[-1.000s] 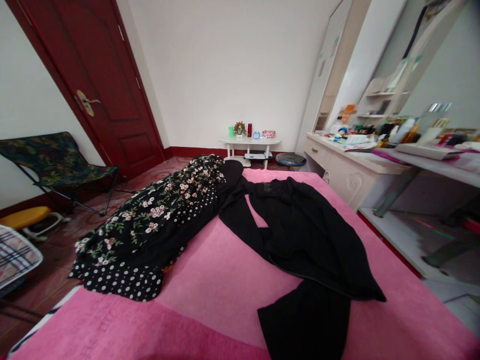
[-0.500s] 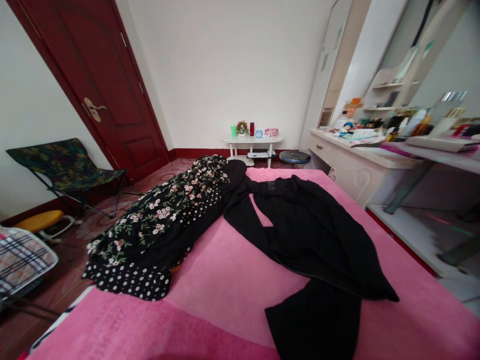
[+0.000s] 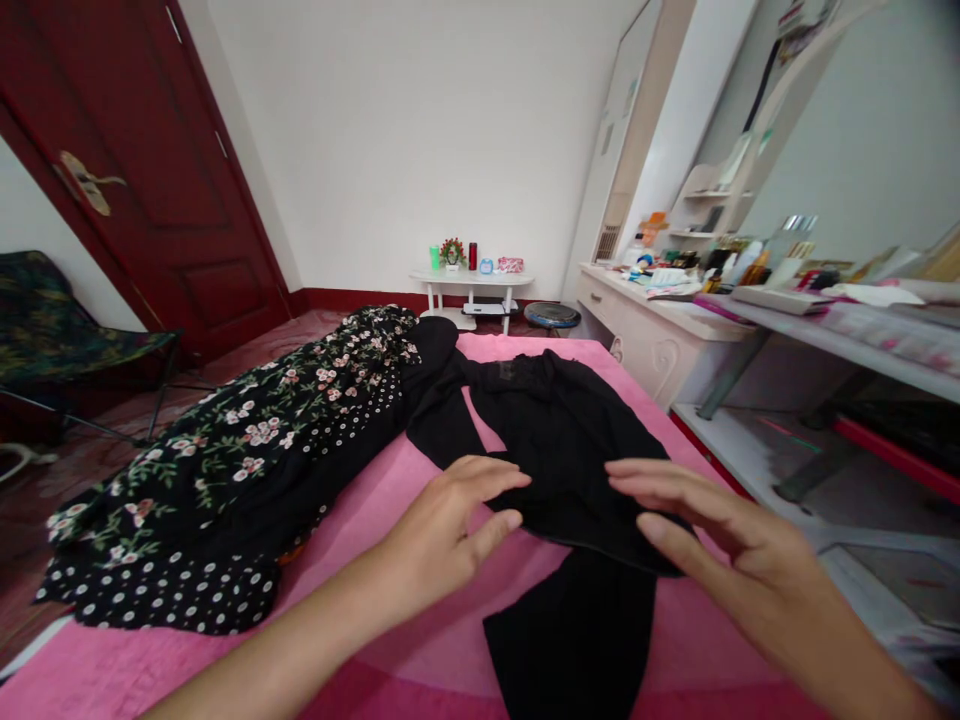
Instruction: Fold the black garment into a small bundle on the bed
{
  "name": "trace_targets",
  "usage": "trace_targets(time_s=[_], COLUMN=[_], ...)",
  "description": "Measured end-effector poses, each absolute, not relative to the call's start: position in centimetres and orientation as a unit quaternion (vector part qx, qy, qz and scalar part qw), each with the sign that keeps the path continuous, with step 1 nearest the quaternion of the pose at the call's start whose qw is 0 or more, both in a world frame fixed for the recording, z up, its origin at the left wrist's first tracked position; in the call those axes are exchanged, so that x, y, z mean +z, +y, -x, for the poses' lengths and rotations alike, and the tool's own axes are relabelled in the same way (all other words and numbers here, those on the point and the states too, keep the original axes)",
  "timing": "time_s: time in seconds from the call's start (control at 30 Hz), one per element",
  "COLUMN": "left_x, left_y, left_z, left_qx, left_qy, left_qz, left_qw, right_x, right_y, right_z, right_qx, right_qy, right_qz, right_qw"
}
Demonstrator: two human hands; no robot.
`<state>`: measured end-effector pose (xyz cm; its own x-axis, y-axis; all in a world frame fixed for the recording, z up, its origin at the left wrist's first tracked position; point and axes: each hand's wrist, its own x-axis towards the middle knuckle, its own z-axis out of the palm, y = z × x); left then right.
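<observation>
A black long-sleeved top [image 3: 555, 420] lies spread on a pink bed cover [image 3: 390, 545], one sleeve reaching toward me. Over its lower left part hovers my left hand [image 3: 454, 525], thumb and fingers apart, with nothing in it. My right hand [image 3: 720, 525] is held above the top's right side, also empty, its fingers stretched out and parted from the thumb. Whether either hand touches the cloth I cannot tell. To the left are heaped black garments, one with a floral print [image 3: 259, 430] and one with white dots [image 3: 176, 590].
A dressing table [image 3: 660, 310] crowded with bottles stands along the right, beside a grey-legged table [image 3: 847, 325]. Beyond the bed are a small white table [image 3: 472, 280] and a round stool [image 3: 553, 316]. At left are a camouflage folding chair [image 3: 67, 330] and a red door [image 3: 187, 200].
Both my hands have come into view over the black top. The view has turned to the right, so the room's contents appear shifted left. The clothes look unmoved on the bed.
</observation>
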<state>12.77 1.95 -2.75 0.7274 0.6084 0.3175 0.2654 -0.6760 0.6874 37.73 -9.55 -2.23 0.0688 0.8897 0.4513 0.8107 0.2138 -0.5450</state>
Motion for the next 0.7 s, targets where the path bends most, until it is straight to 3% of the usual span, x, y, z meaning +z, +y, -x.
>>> trace_targets(time_s=[0.17,0.3,0.53,0.7], left_x=[-8.6,-10.2,-10.4,-6.7], left_y=[5.9,6.5,6.5,5.8], left_z=[-13.5,-15.1,-18.1,-15.9], left_qx=[0.165,0.154,0.186,0.308], left_qy=[0.26,0.232,0.258,0.277], left_qz=[-0.924,-0.941,-0.936,-0.875], left_qw=[0.227,0.195,0.153,0.252], right_x=[-8.6,-11.3,-9.6,-5.3], right_y=[-8.6,-7.6,-4.8,-5.7], right_z=[-41.2,-44.3,-44.2,-42.1], right_qx=[0.018,0.004,-0.01,-0.058], right_qy=[-0.723,-0.714,-0.73,-0.733], right_qz=[0.669,0.694,0.68,0.655], right_qw=[0.172,0.094,0.068,0.174])
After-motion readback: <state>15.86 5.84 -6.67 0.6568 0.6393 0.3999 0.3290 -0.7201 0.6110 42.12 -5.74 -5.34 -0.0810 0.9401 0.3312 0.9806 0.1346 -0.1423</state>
